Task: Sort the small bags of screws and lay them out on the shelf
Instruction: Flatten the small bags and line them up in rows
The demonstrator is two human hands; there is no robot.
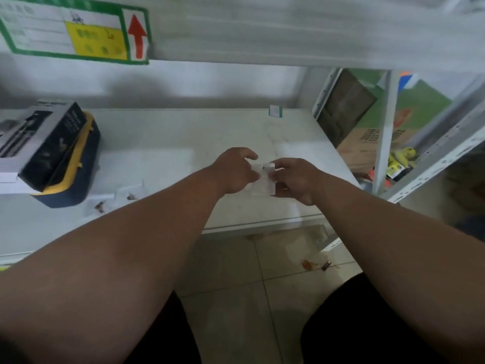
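Both hands are meeting over the right part of the white shelf [162,143], holding a small clear bag [265,177] between them. The left hand [233,170] is gripping the bag's left edge, its fingers [249,155] curled and pinched on the plastic. The right hand [295,179] is pinching the right edge, with its fingers [279,164] bent round the top corner. The bag is hanging just above the shelf surface; whether its lower edge is touching the shelf cannot be told through the blur. A tiny dark speck is showing inside the bag near its top.

Two more small bags are lying flat on the shelf near its front edge, left of the hands: one bag with dark screws [98,206] and a second bag [130,195] just beside it on the right. Further left, a dark box [42,145] is sitting on top of a blue and yellow case [76,174]. A small white tag [275,111] is standing at the back of the shelf. A green-bordered label with a red arrow [137,35] is hanging on the shelf rail above. Cardboard boxes [367,145] are showing behind the rack upright on the right.
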